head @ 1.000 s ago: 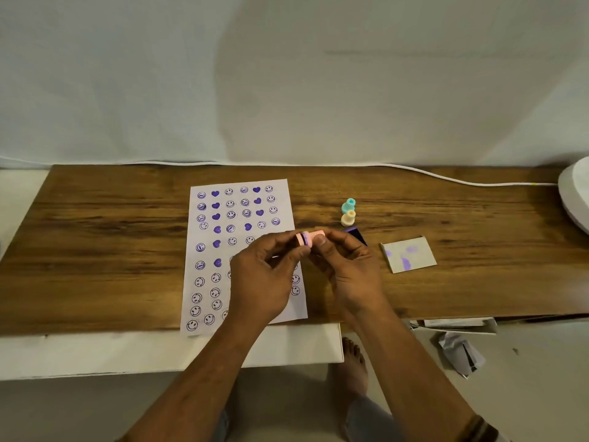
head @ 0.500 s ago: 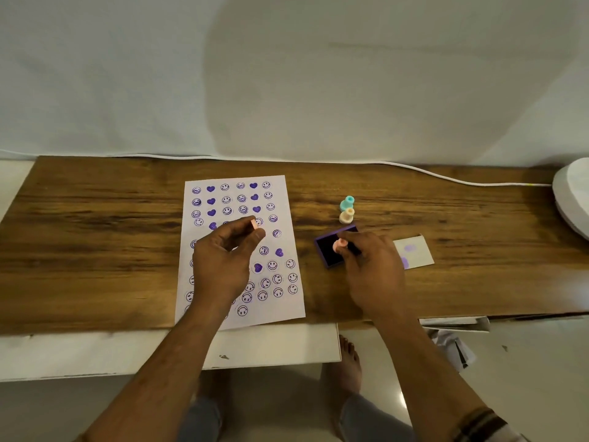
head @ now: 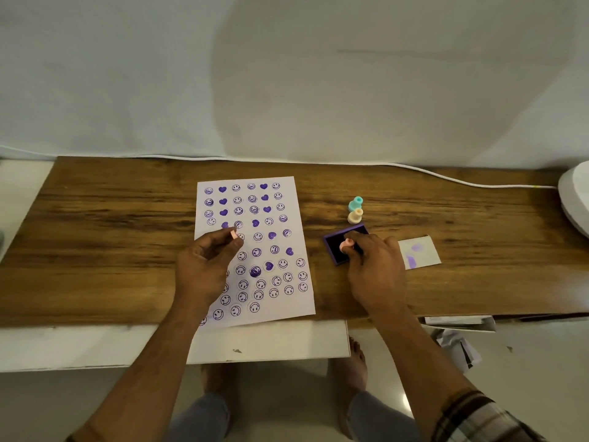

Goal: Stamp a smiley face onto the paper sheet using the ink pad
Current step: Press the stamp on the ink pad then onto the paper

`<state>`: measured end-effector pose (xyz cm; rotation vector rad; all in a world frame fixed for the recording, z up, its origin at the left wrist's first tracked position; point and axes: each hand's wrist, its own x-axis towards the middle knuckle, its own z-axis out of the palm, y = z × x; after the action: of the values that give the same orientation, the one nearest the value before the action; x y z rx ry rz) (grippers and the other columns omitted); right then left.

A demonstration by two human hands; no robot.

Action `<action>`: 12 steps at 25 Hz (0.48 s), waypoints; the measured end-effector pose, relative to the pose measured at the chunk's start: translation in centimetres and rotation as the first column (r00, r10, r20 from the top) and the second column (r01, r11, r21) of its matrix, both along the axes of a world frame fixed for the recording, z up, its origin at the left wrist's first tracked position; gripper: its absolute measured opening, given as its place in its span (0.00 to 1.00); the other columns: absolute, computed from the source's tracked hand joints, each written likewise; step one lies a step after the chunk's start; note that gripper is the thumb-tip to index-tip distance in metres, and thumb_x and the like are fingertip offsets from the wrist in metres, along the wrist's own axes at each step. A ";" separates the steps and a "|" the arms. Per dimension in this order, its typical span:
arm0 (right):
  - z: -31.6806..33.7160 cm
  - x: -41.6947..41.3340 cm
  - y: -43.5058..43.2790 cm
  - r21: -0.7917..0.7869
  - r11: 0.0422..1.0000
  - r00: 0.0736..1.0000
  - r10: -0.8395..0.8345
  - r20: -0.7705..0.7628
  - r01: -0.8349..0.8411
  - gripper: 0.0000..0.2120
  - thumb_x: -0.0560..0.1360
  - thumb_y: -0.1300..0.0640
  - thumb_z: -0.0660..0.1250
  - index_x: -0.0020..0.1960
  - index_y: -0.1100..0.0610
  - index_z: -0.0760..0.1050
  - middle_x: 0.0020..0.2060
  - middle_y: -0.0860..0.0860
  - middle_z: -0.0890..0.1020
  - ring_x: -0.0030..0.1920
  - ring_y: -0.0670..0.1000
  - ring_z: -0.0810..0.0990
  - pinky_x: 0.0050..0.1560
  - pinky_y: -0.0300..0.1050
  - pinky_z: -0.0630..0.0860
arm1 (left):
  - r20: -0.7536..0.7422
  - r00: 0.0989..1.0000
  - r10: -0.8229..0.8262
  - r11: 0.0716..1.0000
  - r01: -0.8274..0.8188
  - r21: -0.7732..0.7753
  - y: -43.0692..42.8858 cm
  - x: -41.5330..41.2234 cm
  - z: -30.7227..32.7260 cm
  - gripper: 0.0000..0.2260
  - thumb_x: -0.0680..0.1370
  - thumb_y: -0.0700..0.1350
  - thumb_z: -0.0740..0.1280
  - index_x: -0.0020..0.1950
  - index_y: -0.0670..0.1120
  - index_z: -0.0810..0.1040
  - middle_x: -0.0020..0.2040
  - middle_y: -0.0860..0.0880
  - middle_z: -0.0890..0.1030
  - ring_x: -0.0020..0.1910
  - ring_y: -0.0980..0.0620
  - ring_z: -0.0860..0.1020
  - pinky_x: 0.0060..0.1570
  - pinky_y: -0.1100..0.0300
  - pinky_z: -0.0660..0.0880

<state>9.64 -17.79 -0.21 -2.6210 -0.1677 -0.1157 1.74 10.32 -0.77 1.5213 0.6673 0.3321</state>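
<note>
A white paper sheet (head: 287, 205) covered with several purple smiley and heart prints lies on the wooden table (head: 111, 237). My left hand (head: 204, 266) hovers over the sheet's left side and pinches a small pink stamp cap (head: 233, 235). To the right sits the purple ink pad (head: 334, 247), its dark surface showing. My right hand (head: 376, 269) holds a pink stamp (head: 345, 244) pressed down on the pad.
A teal stamp (head: 356, 203) and a cream stamp (head: 355, 215) stand just behind the ink pad. A small paper scrap (head: 420, 254) with purple smears lies right of my right hand. A white cable (head: 446, 179) runs along the table's back edge. A white object (head: 575, 202) sits far right.
My hands pulled apart: the left one carried the pink cap over the sheet, the right one brought the pink stamp down onto the ink pad and stays there.
</note>
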 end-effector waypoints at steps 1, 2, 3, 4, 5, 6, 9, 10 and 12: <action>0.1 -0.1 0.2 0.020 1.000 1.000 -0.018 -0.013 0.018 0.12 0.82 0.52 0.69 0.64 0.52 0.81 0.59 0.51 0.86 0.55 0.49 0.71 0.47 0.46 0.69 | 0.003 1.000 0.020 1.000 -0.020 -0.019 -0.1 -0.3 -0.1 0.12 0.74 0.43 0.78 0.56 0.53 0.86 0.49 0.61 0.88 0.51 0.62 0.85 0.49 0.67 0.82; 0.4 -0.3 0.3 0.056 0.998 0.999 -0.036 -0.005 0.036 0.12 0.82 0.51 0.70 0.64 0.52 0.81 0.59 0.50 0.86 0.56 0.50 0.74 0.48 0.45 0.69 | 0.016 0.999 0.045 0.998 -0.044 -0.044 -0.3 -0.3 -0.2 0.11 0.74 0.43 0.78 0.56 0.52 0.87 0.49 0.60 0.88 0.51 0.62 0.85 0.47 0.68 0.81; 0.7 -0.7 0.5 0.115 0.992 0.999 -0.043 0.024 0.040 0.12 0.81 0.51 0.71 0.64 0.51 0.81 0.58 0.49 0.86 0.57 0.52 0.76 0.48 0.43 0.70 | 0.031 0.997 0.071 0.995 -0.069 -0.070 -0.8 -0.1 -0.1 0.11 0.74 0.42 0.78 0.55 0.52 0.86 0.49 0.60 0.88 0.51 0.62 0.85 0.45 0.69 0.80; 1.1 -1.5 1.1 0.202 0.979 0.998 -0.033 0.050 0.023 0.13 0.80 0.50 0.73 0.63 0.49 0.81 0.56 0.45 0.85 0.57 0.51 0.79 0.47 0.40 0.71 | 0.042 0.994 0.099 0.992 -0.095 -0.088 -1.2 0.1 -0.1 0.10 0.75 0.42 0.77 0.55 0.51 0.86 0.48 0.59 0.88 0.50 0.62 0.85 0.44 0.70 0.79; 1.6 -2.5 1.8 0.302 0.953 0.998 0.005 0.057 -0.022 0.13 0.78 0.49 0.74 0.62 0.46 0.80 0.54 0.38 0.83 0.55 0.46 0.80 0.47 0.34 0.72 | 0.051 0.991 0.123 0.988 -0.117 -0.097 -1.5 0.5 0.0 0.10 0.75 0.41 0.77 0.55 0.49 0.86 0.47 0.58 0.88 0.49 0.63 0.85 0.44 0.70 0.79; 2.1 -3.8 2.8 0.396 0.914 0.996 0.075 0.047 -0.087 0.13 0.78 0.48 0.74 0.62 0.43 0.80 0.54 0.33 0.81 0.54 0.44 0.81 0.44 0.29 0.73 | 0.058 0.989 0.135 0.987 -0.129 -0.097 -1.9 0.8 0.0 0.10 0.75 0.40 0.77 0.55 0.47 0.86 0.48 0.57 0.88 0.48 0.63 0.85 0.43 0.71 0.79; 1.8 -6.8 5.4 0.530 0.817 0.958 0.284 -0.025 -0.228 0.15 0.77 0.45 0.74 0.63 0.41 0.80 0.55 0.26 0.79 0.54 0.42 0.83 0.41 0.30 0.79 | 0.064 0.987 0.145 0.986 -0.139 -0.088 -2.1 1.7 0.0 0.11 0.75 0.39 0.77 0.57 0.44 0.85 0.49 0.54 0.87 0.45 0.65 0.85 0.43 0.71 0.78; 1.3 -7.4 5.8 0.521 0.819 0.950 0.309 -0.050 -0.239 0.16 0.77 0.45 0.74 0.64 0.41 0.80 0.55 0.24 0.79 0.54 0.42 0.83 0.42 0.31 0.81 | 0.069 0.987 0.145 0.985 -0.138 -0.099 -2.0 1.8 0.0 0.11 0.75 0.38 0.77 0.56 0.43 0.85 0.49 0.54 0.86 0.45 0.65 0.85 0.44 0.71 0.78; 0.2 -7.6 6.0 0.468 0.845 0.943 0.326 -0.066 -0.260 0.15 0.77 0.45 0.73 0.63 0.43 0.81 0.53 0.27 0.79 0.52 0.41 0.82 0.44 0.34 0.83 | 0.077 0.987 0.143 0.984 -0.133 -0.119 -1.8 1.8 0.0 0.11 0.75 0.38 0.76 0.57 0.42 0.85 0.49 0.53 0.86 0.45 0.66 0.84 0.44 0.71 0.78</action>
<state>2.07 -11.77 -0.05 -2.0950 -0.4362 0.1284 3.54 8.52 -0.80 1.3484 0.7139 0.4551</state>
